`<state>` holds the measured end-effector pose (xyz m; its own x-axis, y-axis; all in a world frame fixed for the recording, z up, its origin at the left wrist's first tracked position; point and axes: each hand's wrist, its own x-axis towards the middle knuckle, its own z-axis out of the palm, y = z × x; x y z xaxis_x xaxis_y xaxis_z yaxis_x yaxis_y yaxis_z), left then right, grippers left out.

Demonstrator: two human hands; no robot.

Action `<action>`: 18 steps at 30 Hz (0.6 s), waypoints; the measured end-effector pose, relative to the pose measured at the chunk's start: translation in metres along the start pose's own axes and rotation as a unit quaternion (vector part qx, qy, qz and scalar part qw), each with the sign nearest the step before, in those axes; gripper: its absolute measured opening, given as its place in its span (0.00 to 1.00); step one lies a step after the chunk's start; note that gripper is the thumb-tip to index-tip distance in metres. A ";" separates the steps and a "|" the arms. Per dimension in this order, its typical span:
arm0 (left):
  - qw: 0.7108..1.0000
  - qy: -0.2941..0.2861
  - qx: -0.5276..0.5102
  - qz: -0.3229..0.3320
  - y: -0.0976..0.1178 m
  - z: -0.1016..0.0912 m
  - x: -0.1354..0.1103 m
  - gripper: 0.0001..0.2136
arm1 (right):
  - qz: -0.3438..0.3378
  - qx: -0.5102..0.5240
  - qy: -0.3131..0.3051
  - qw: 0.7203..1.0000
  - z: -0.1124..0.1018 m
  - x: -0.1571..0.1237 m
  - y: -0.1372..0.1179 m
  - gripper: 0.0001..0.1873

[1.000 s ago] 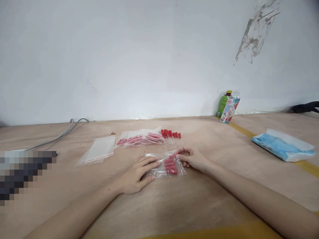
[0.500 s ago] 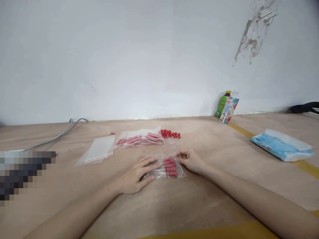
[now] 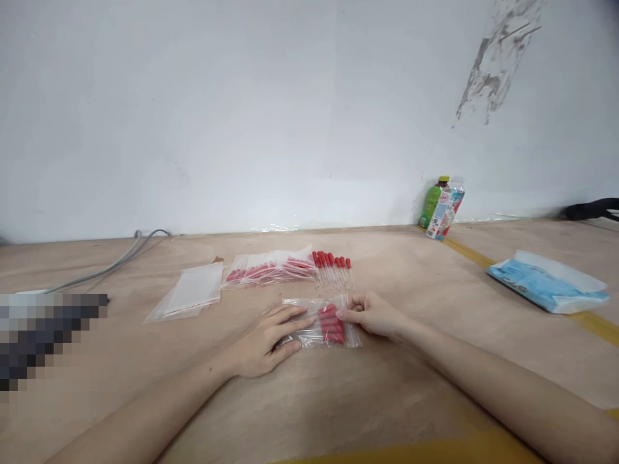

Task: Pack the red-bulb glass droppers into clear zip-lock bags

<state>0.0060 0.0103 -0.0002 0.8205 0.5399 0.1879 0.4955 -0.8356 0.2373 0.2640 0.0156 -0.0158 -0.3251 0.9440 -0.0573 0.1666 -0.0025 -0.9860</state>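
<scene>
A clear zip bag (image 3: 308, 338) holding several droppers with red rubber bulbs (image 3: 333, 326) lies flat before me. My left hand (image 3: 265, 340) rests on its left part, fingers spread over the plastic and the clear dropper tubes. At the right end, my right hand (image 3: 370, 314) pinches the bag's upper right edge, its thumb beside the bulbs. Just behind the bag lies a row of loose droppers (image 3: 331, 265), bulbs pointing to the wall. To their left is a heap of filled zip bags (image 3: 271, 268), also with red bulbs inside.
Flat, unfilled zip bags (image 3: 193, 290) are stacked left of the heap. A blue soft pack (image 3: 546, 283) lies at the right; two bottles (image 3: 441, 209) stand against the wall. Grey cables (image 3: 120, 261) run along the left, near a pixelated dark object (image 3: 53, 335).
My right hand has closed its grip on the bag's right edge, with the thumb moved left onto the plastic near the bulbs. The left hand has stayed in place.
</scene>
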 end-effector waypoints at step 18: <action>0.885 0.199 0.211 -0.365 -0.060 -0.025 -0.015 0.15 | -0.037 0.315 0.044 0.947 -0.015 0.001 -0.013 0.08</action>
<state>-0.0428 0.0549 0.0069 0.1145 0.8739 0.4724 0.9830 -0.1685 0.0734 0.2758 0.0212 -0.0002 -0.2316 0.9728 0.0012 -0.4508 -0.1063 -0.8863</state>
